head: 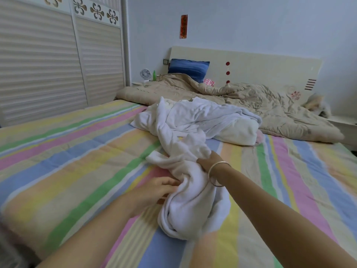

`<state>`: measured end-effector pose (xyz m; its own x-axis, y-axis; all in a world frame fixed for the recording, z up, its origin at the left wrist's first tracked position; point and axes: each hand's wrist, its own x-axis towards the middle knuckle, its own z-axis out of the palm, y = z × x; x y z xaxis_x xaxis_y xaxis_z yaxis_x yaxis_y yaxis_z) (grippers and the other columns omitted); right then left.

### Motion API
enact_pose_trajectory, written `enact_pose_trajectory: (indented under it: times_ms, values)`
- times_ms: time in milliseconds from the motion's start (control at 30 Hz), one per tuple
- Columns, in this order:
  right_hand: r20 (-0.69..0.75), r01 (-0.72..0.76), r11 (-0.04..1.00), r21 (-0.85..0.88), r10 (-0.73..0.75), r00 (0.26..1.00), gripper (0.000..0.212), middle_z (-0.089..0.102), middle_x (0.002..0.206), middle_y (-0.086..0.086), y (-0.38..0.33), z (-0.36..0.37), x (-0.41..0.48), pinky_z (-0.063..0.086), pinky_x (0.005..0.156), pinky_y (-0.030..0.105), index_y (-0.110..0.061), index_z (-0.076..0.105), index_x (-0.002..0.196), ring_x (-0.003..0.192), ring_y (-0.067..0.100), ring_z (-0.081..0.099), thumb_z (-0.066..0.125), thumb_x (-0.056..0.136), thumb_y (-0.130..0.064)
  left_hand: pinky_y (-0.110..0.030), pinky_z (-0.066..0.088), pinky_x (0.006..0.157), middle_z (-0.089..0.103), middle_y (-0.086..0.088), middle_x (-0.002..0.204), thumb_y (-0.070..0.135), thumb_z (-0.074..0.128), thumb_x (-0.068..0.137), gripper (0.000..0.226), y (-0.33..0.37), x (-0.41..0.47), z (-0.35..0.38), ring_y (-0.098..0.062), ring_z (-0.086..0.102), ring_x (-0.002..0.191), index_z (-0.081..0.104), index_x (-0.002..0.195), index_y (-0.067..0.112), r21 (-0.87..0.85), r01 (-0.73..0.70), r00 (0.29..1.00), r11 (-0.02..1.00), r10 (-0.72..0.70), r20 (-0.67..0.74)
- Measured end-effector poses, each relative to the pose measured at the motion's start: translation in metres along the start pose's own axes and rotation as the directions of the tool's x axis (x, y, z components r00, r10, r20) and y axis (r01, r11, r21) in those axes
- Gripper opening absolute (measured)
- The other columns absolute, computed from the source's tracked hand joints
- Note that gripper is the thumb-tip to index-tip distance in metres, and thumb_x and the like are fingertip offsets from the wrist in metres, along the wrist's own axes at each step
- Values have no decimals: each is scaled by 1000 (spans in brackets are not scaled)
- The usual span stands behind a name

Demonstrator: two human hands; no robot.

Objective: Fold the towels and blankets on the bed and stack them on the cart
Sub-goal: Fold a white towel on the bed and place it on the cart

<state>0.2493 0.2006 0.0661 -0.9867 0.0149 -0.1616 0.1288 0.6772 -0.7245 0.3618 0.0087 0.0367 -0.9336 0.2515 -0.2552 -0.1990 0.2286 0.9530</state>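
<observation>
Cloth is caught on both sides: the left hand (154,190) pinches a fold on the near-left flank of the white towel (193,207), and the right hand (209,160), farther out, clutches the bunch with fingers buried in it. The towel lies twisted on the striped bed (77,151), its long axis running away from the person toward the white pile (202,117), which it touches. Spreading it likely means pulling sideways, across that axis. No cart shows.
</observation>
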Motion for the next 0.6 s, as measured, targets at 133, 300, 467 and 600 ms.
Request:
enact_pose_trajectory:
  times_ms: [133, 300, 467, 600]
  values:
    - [-192, 34, 986, 162, -2, 981, 44, 57, 114, 13, 58, -52, -22, 39, 79, 32, -6, 47, 126, 94, 25, 51, 60, 87, -21, -28, 52, 75, 72, -6, 107, 22, 50, 100, 20, -7, 13, 25, -19, 67, 92, 67, 110, 15, -175, 3, 977, 985, -40, -210]
    - [-493, -67, 978, 197, 158, 856, 48, 59, 116, 21, 168, -167, -61, 45, 82, 41, -4, 44, 127, 103, 36, 57, 64, 85, -19, -28, 54, 82, 73, -3, 104, 31, 56, 97, 22, 10, 40, 116, -19, 68, 96, 69, 107, 16, -50, -65, 993, 997, 60, -105]
    - [-621, -412, 887, 210, 447, 644, 55, 53, 121, 30, 280, -251, -107, 43, 89, 47, -1, 32, 131, 111, 45, 53, 61, 86, -13, -27, 49, 96, 68, 13, 108, 46, 68, 86, 33, 20, 52, 227, -3, 62, 100, 68, 110, 24, 373, -214, 977, 903, 190, 101]
    - [-590, -608, 790, -71, 459, 665, 94, 26, 147, 24, 335, -268, -128, 34, 104, 49, -18, 6, 151, 133, 41, 32, 69, 81, -17, -28, 46, 90, 62, 15, 117, 61, 65, 78, 49, 24, 58, 276, -9, 57, 108, 60, 118, 33, 758, -311, 951, 574, 184, 250]
